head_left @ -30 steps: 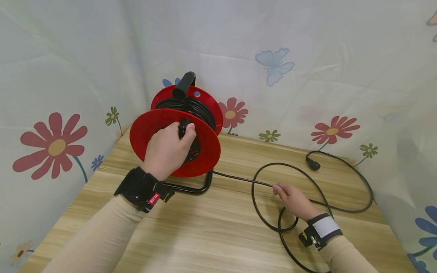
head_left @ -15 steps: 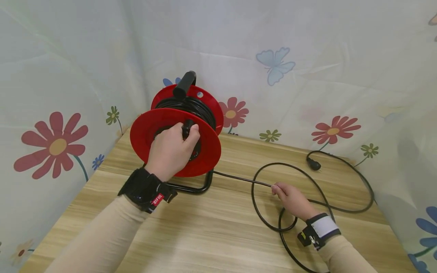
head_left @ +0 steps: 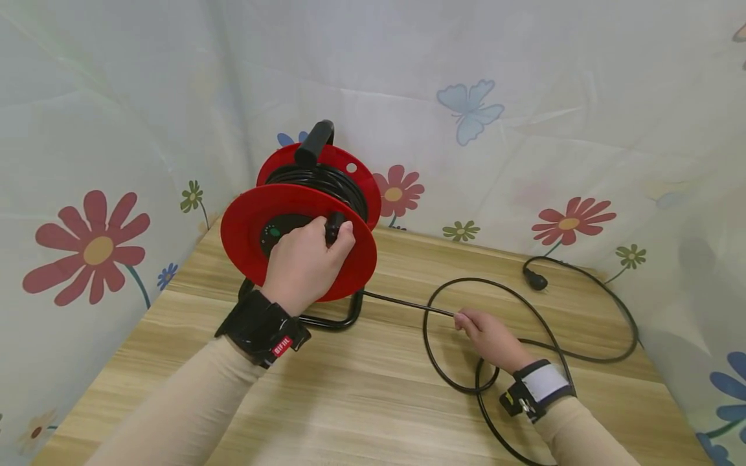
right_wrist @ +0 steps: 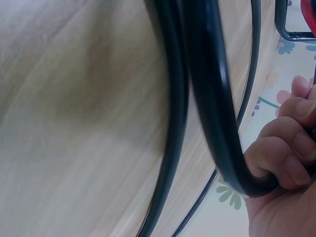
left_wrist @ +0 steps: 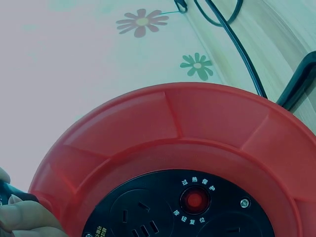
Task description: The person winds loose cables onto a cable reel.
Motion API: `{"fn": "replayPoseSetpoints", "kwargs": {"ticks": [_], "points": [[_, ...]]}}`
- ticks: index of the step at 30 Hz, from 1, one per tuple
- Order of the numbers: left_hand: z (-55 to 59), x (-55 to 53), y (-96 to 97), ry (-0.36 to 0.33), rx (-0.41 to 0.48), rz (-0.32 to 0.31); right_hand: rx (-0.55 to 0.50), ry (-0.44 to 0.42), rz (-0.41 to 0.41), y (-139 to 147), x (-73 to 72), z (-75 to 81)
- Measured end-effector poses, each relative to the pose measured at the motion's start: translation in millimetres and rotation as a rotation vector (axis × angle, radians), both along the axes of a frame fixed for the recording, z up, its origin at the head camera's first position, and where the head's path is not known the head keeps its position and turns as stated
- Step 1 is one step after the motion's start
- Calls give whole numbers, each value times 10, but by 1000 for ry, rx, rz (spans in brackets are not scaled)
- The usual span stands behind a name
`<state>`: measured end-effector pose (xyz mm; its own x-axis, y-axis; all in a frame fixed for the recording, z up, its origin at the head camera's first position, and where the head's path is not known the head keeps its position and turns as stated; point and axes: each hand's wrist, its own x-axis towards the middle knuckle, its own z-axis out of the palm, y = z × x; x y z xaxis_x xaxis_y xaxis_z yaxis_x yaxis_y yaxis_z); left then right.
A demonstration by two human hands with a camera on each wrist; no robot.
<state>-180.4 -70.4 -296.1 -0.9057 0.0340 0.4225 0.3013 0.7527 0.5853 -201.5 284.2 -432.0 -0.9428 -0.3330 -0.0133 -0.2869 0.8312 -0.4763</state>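
A red cable reel with black cable wound between its two discs stands on a black tube frame at the table's left. My left hand grips the black crank knob on the near disc. In the left wrist view the disc's black socket panel shows a red button, with fingers on the knob at the lower left. My right hand holds the black cable, which runs from the reel's base. In the right wrist view its curled fingers wrap the cable.
Loose loops of cable lie on the wooden table around and beyond my right hand. The cable's plug rests near the back right edge. A flower-printed curtain borders the table's back and sides. A carry handle tops the reel.
My left hand has moved right and slightly down with the crank knob as the disc turned clockwise. My right hand has shifted a little left toward the reel with the cable.
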Motion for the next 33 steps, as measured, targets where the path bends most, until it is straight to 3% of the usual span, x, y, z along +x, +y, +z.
{"fn": "replayPoseSetpoints", "kwargs": {"ticks": [33], "points": [[-123, -16, 117, -18, -32, -9, -27, 6, 41, -125, -28, -41]]}}
